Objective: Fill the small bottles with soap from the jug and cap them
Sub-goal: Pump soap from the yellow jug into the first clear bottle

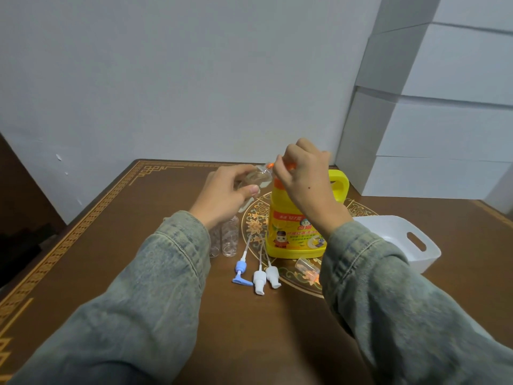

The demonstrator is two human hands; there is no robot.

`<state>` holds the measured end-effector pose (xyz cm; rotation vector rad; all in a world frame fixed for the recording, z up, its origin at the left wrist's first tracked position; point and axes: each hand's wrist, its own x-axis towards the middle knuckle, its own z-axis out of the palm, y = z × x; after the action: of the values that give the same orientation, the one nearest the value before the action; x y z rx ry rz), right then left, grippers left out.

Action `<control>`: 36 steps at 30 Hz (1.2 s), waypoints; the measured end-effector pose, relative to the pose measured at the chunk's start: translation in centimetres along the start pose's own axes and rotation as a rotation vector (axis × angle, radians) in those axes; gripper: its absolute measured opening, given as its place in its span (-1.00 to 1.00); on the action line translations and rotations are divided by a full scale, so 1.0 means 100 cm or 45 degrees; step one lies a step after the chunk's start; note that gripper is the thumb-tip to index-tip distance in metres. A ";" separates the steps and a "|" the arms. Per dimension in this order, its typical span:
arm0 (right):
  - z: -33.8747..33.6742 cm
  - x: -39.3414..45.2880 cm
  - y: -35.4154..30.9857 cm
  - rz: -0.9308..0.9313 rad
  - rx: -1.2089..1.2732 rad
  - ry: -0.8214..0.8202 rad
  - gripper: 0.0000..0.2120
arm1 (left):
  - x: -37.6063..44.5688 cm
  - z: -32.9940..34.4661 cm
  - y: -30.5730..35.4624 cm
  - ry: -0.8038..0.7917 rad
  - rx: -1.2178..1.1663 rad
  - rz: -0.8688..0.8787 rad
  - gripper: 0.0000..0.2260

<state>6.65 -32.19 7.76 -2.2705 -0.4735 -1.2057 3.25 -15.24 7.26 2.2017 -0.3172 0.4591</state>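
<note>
**Soap going from jug pump into the first small bottle**

Counter (116, 245) first: a brown wooden top with a gold border and a round floral inlay, carrying everything in play. Stacked white boxes (444, 107) rise against the wall at the far right. A white plastic basket (422, 245) with a cut-out handle sits near the right forearm.

The yellow jug (294, 232) stands upright on the inlay, its handle toward the far side and an orange pump top (290, 166) on its neck. The right hand (302, 179) is on top of that pump, fingers curled down over it; whether it is pressing the head or only gripping it cannot be told. The left hand (227, 194) holds a clear small bottle (256, 179) tilted, fingers and thumb wrapped around its body, its mouth brought up to the orange spout. Any soap inside it is too hard to make out.

Two more clear bottles (229, 237) stand upright just left of the jug, uncapped and seemingly empty. Three pump caps with long dip tubes lie in front of the jug: a blue one (241, 270) and two white ones (266, 276). A small clear cap (305, 269) lies on its side near the jug's base.

Judged from this, the filling of the first bottle is in hand, with no bottle yet capped. The next move calls for keeping the bottle mouth squarely under the spout while pumping, then setting it upright and screwing in one of the lying caps, tube first.
</note>
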 end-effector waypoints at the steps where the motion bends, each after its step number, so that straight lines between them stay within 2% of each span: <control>1: 0.002 -0.002 0.001 -0.007 0.010 -0.001 -0.69 | -0.001 0.002 -0.002 0.001 -0.001 -0.012 -0.60; 14: -0.011 -0.002 0.003 -0.032 -0.091 -0.006 -0.74 | -0.002 0.003 0.002 -0.027 -0.064 -0.008 -0.63; 21: -0.012 -0.006 0.006 -0.048 -0.074 -0.073 -0.86 | -0.001 0.012 -0.007 -0.071 -0.298 -0.049 -0.71; 28: -0.012 -0.006 0.010 -0.047 -0.050 -0.094 -0.90 | 0.005 0.018 -0.010 -0.100 -0.385 -0.016 -0.65; 36: -0.010 -0.008 0.015 -0.034 -0.007 -0.117 -0.83 | 0.008 0.025 -0.013 -0.115 -0.524 -0.077 -0.68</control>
<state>6.30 -34.02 7.16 -2.3390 -0.5372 -1.1203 5.03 -16.48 5.19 1.8267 -0.3582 0.2354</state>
